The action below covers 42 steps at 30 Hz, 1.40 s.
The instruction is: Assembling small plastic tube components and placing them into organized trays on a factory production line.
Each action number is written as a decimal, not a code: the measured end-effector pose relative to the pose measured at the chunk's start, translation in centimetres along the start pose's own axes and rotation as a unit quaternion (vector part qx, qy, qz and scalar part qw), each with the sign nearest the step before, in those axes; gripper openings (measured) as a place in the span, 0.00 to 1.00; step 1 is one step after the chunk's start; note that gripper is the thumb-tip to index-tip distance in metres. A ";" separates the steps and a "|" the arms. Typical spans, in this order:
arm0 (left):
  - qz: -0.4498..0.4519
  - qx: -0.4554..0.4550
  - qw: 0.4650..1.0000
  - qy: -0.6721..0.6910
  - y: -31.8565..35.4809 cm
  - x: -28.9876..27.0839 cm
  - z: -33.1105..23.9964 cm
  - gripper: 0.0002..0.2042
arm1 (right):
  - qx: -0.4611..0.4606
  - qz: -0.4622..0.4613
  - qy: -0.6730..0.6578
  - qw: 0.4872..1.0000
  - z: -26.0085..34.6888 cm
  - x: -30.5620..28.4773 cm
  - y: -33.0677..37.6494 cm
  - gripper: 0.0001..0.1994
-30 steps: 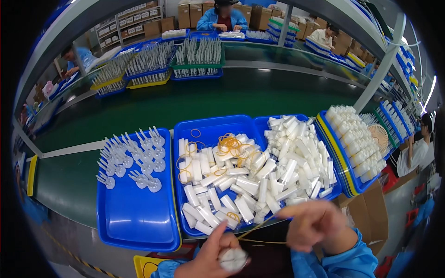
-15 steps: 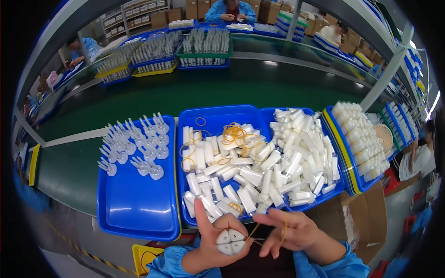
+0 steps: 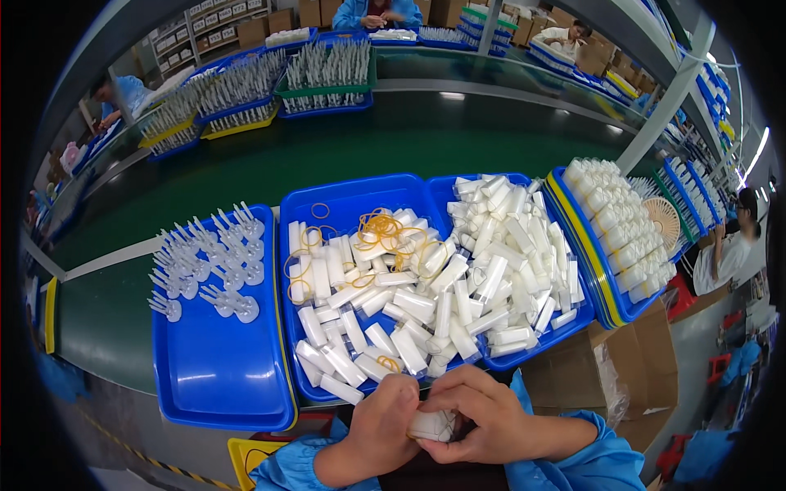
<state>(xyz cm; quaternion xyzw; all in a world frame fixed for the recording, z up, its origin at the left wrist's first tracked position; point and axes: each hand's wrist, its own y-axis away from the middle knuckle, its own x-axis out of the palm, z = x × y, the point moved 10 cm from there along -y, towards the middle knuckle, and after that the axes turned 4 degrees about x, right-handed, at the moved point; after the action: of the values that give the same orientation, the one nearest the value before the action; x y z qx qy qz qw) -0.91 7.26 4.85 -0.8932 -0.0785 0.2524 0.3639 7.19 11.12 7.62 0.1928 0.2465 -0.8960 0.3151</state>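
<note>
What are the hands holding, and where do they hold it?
A white bundle: the left hand grips its left side, the right hand its right side.

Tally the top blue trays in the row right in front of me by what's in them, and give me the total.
Clear pronged parts: 1, the left tray
Loose white pieces: 2, the middle tray and the tray to its right
Stacked white pieces: 1, the far-right tray
Total: 4
</note>
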 end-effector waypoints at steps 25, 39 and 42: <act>-0.086 -0.030 0.951 0.294 0.5 1.3 0.0 0.57 | -0.125 -0.111 0.112 0.979 1.0 -1.5 3.4 0.24; -0.103 0.046 0.925 0.363 -0.8 0.4 -3.4 0.48 | 0.200 -0.116 -0.641 0.732 -7.3 -1.0 4.0 0.21; -0.048 0.071 0.946 0.311 -0.9 0.9 -4.1 0.48 | 0.239 -0.085 -0.704 0.663 -7.7 0.2 4.3 0.21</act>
<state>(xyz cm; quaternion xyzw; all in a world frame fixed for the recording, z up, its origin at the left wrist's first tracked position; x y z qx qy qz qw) 1.95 5.67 7.58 -0.8941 0.0140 -0.0509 0.4447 11.32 12.48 -0.02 -0.4486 -0.2561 -0.8157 0.2603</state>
